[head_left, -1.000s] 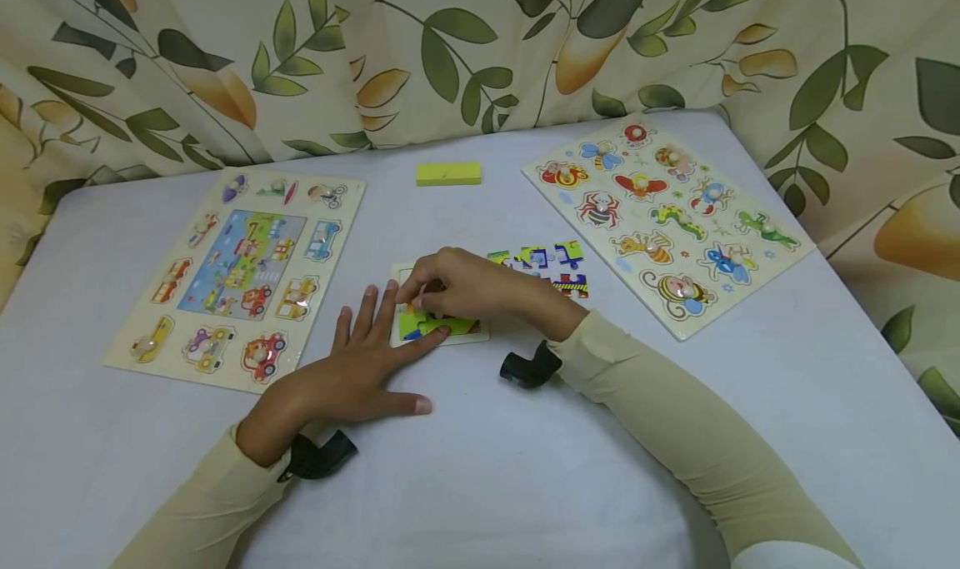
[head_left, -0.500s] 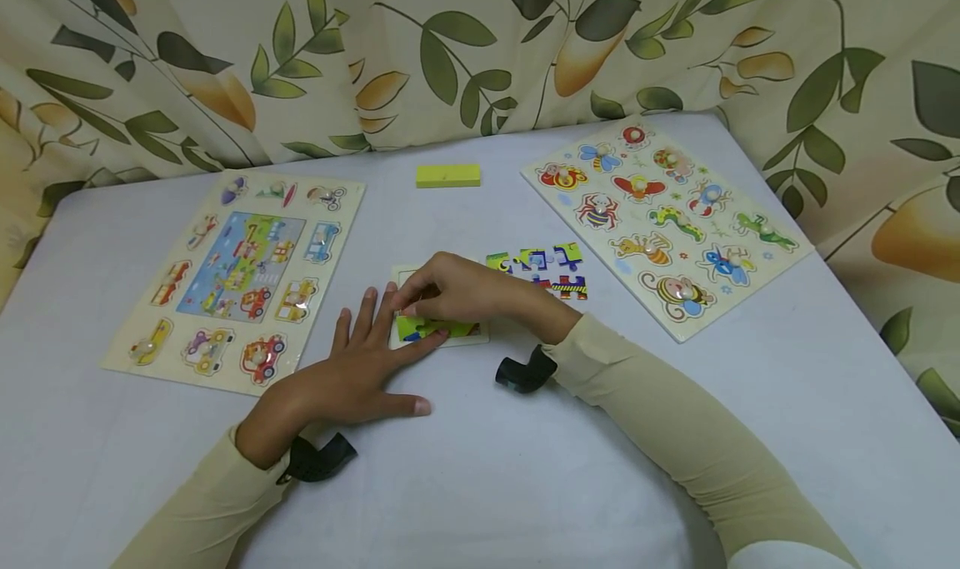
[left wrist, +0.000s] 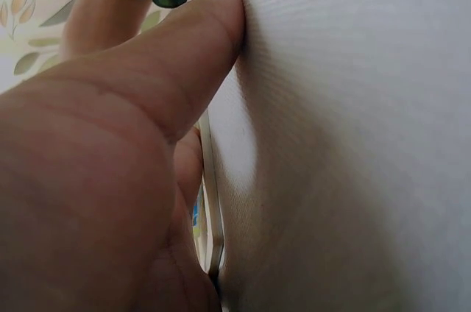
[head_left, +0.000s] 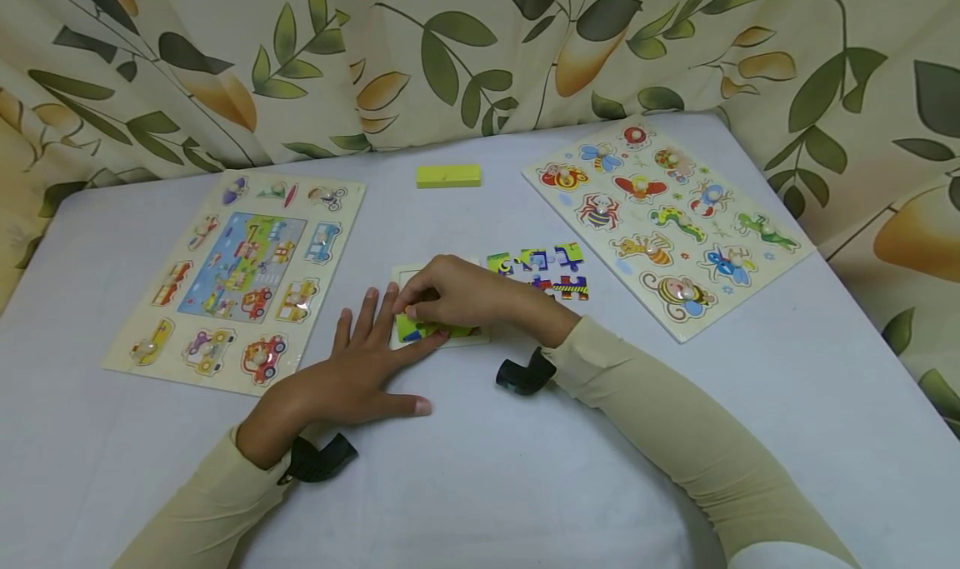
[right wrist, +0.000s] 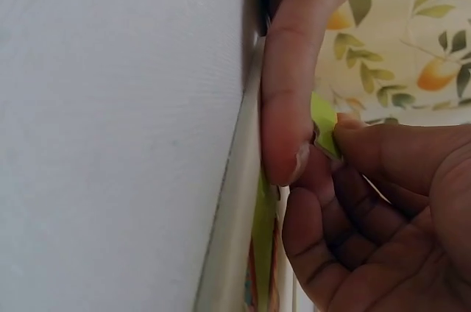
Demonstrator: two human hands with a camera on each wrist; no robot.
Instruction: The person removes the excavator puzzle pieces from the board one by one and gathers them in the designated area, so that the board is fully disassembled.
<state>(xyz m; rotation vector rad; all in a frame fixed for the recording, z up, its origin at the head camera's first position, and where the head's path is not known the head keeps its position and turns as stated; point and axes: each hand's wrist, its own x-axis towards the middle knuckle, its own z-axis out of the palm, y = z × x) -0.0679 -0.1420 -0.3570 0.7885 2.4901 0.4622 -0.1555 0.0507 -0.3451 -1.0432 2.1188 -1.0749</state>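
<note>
My left hand lies with fingers spread, its fingertips at the left edge of a small jigsaw tray and its index finger over the tray's near part. A green assembled part of the jigsaw shows inside the tray. Above the tray, my right hand pinches a jigsaw piece between thumb and finger; its green face shows tilted in the right wrist view, beside a left finger. Most of the tray is covered by my hands. In the left wrist view, my left thumb touches the white cloth.
Several loose jigsaw pieces lie right of the tray. A yellow block rests behind it. A vehicle peg puzzle board lies to the left, a bug peg puzzle board to the right. A leaf-patterned curtain hangs behind the table.
My right hand has shifted slightly towards me over the tray, its fingers closer together and hiding more of the held piece. My left hand has stayed in place.
</note>
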